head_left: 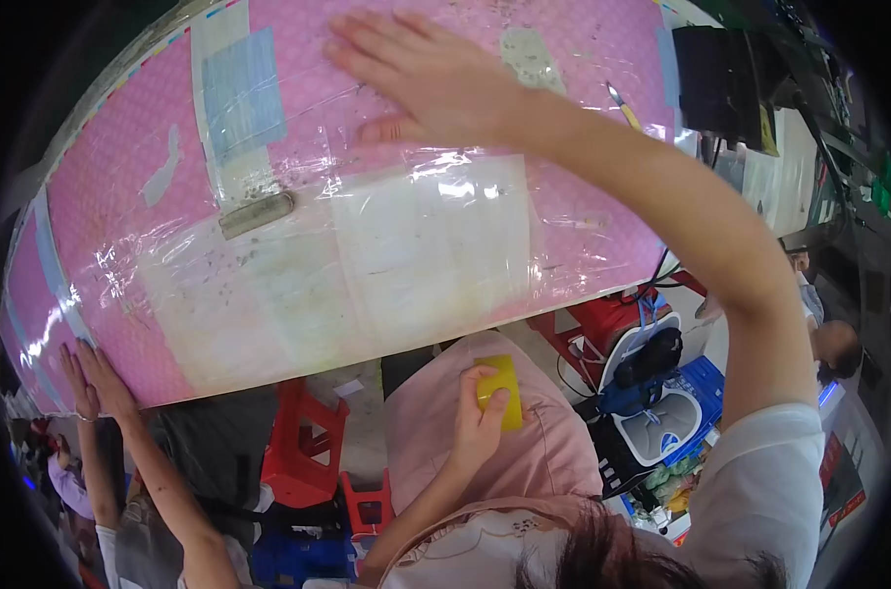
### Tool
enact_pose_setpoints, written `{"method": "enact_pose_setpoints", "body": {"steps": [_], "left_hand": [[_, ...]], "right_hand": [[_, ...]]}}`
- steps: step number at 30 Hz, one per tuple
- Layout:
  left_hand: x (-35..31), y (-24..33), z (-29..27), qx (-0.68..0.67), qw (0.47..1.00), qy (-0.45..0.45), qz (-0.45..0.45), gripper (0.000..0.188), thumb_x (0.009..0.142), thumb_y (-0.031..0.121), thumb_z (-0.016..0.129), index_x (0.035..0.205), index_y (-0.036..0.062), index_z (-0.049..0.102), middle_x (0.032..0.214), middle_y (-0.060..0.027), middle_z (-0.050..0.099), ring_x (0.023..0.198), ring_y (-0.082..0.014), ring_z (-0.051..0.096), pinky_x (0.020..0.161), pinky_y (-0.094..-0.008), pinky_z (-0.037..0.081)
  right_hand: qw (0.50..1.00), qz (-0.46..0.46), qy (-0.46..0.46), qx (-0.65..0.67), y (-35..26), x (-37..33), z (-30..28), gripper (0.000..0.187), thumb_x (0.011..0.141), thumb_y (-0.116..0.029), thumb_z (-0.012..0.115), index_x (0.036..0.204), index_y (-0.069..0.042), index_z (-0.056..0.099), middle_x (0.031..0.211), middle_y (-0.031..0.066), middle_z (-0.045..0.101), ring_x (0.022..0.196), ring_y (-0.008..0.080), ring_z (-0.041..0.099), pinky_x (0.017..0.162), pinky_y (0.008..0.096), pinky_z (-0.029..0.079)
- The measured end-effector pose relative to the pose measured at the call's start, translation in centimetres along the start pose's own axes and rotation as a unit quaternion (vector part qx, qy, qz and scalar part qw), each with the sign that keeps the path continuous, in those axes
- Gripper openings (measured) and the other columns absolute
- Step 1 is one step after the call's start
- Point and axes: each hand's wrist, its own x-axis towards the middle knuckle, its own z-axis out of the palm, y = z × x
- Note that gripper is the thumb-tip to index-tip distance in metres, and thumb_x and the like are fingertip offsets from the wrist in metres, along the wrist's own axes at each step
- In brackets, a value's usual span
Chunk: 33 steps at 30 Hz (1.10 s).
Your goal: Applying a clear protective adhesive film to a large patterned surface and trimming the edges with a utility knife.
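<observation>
My right hand [435,86] lies palm down with its fingers spread on the far part of a table [602,196] covered in pink sheeting under clear, glossy film. Down by my lap, my left hand [479,420] grips a yellow roll of tape [500,385] between thumb and fingers. Nearest the right hand on the cover are a torn pale patch [530,59] and a strip of light blue tape [241,93]. A flat, rounded metal bar [257,214] rests left of the middle. A small knife with a yellow handle [623,106] lies to the right.
Another person's hands [102,383] touch the table's near left edge. Red stools [303,442] stand under and beside the table. At the right are a black object [725,80] on the tabletop, dark cables [651,285], and a white and blue bin [661,427] on the floor.
</observation>
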Motion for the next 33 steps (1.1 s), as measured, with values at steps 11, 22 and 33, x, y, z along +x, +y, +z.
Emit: {"method": "enact_pose_setpoints", "body": {"steps": [11, 22, 33], "left_hand": [[0.9, -3.1, -0.5, -0.016, 0.999, 0.016, 0.024, 0.029, 0.095, 0.018, 0.049, 0.117, 0.0069, 0.033, 0.078, -0.0114, 0.059, 0.063, -0.0183, 0.060, 0.062, -0.0295, 0.049], [6.9, -7.9, -7.6, 0.386, 0.902, 0.035, 0.191, 0.045, 0.093, 0.013, 0.048, 0.133, 0.0041, 0.029, 0.121, -0.0188, 0.051, 0.103, -0.0271, 0.056, 0.088, -0.0388, 0.046], [6.6, -4.8, -5.0, 0.124, 0.981, 0.011, 0.145, 0.033, 0.095, 0.018, 0.047, 0.124, 0.0101, 0.032, 0.098, -0.0159, 0.051, 0.073, -0.0237, 0.059, 0.063, -0.0377, 0.055]], "right_hand": [[0.982, 0.078, -0.113, 0.130, -13.5, -9.4, -2.3, 0.085, 0.078, -0.061, 0.044, 0.141, -0.006, 0.028, 0.147, 0.0179, 0.024, 0.137, 0.0318, 0.022, 0.109, 0.0478, 0.019], [0.968, 0.095, 0.015, 0.231, -21.5, -16.4, -1.2, 0.063, 0.091, -0.042, 0.046, 0.135, 0.001, 0.034, 0.141, 0.0246, 0.032, 0.133, 0.0389, 0.027, 0.109, 0.0491, 0.021], [0.767, 0.635, 0.083, 0.040, 2.4, -17.1, -7.0, 0.027, 0.080, -0.028, 0.063, 0.083, -0.002, 0.067, 0.083, 0.0206, 0.065, 0.083, 0.0353, 0.063, 0.075, 0.0429, 0.049]]}}
